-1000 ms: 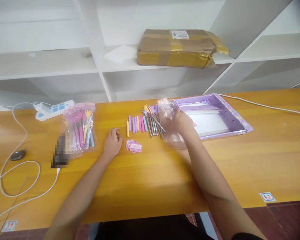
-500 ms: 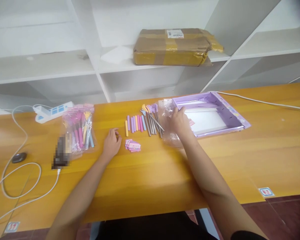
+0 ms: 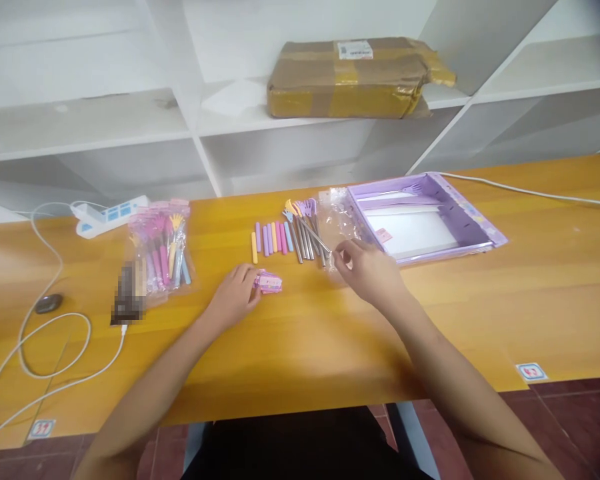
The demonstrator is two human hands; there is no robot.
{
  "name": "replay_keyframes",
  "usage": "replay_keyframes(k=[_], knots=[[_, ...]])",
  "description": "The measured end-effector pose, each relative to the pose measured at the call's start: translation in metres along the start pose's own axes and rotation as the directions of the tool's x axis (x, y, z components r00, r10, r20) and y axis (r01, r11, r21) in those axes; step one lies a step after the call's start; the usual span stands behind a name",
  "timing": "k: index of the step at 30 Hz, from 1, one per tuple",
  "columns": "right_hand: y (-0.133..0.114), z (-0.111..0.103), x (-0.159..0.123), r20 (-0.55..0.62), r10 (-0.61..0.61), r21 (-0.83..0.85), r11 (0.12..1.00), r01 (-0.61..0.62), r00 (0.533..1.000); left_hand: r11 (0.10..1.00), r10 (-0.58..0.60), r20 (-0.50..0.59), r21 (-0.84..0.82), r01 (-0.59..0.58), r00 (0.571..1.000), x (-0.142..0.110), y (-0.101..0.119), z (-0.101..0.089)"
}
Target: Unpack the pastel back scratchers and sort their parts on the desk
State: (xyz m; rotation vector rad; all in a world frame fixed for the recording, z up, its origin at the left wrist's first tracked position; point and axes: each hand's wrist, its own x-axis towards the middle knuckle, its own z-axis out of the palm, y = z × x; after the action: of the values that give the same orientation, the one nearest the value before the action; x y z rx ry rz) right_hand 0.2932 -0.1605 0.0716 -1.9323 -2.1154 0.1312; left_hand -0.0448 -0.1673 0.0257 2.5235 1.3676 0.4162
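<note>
My left hand rests on the table with its fingers curled over the left edge of a small stack of pink printed cards. My right hand is closed in a pinch at the lower end of a slanting metal back scratcher rod; the exact contact is small in view. That rod lies across several more back scratchers with metal rods and hand-shaped heads in yellow, purple and blue. Left of them, several coloured handle tubes lie in a row. A crumpled clear plastic bag sits behind my right hand.
A purple tray box holds a purple back scratcher and a pink card at right. Bagged back scratchers, a power strip, a black mouse and white cables are at left. A taped carton stands on the shelf.
My right hand has come back from the plastic bag and tray edge, down to the slanting rod's end. My left hand has moved right onto the pink cards. The view has shifted slightly.
</note>
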Motion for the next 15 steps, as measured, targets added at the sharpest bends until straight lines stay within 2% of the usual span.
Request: replay_keyframes(k=[5,11,13,15], knots=[[0.005,0.029,-0.031,0.014,-0.123,0.079,0.989,0.122,0.992,0.992,-0.115,-0.033,-0.055,0.113,0.993,-0.012,-0.009,0.002],[0.002,0.067,-0.044,-0.038,-0.311,0.26,0.915,0.31,0.95,0.958,-0.253,-0.069,-0.158,0.24,0.965,-0.003,-0.026,0.008],[-0.004,0.073,-0.045,-0.083,-0.36,0.32,0.873,0.367,0.929,0.948,-0.282,-0.1,-0.182,0.262,0.954,-0.001,-0.03,0.014],[-0.013,0.064,-0.043,-0.14,-0.404,0.39,0.817,0.425,0.904,0.943,-0.3,-0.13,-0.187,0.274,0.945,-0.001,-0.032,0.019]])
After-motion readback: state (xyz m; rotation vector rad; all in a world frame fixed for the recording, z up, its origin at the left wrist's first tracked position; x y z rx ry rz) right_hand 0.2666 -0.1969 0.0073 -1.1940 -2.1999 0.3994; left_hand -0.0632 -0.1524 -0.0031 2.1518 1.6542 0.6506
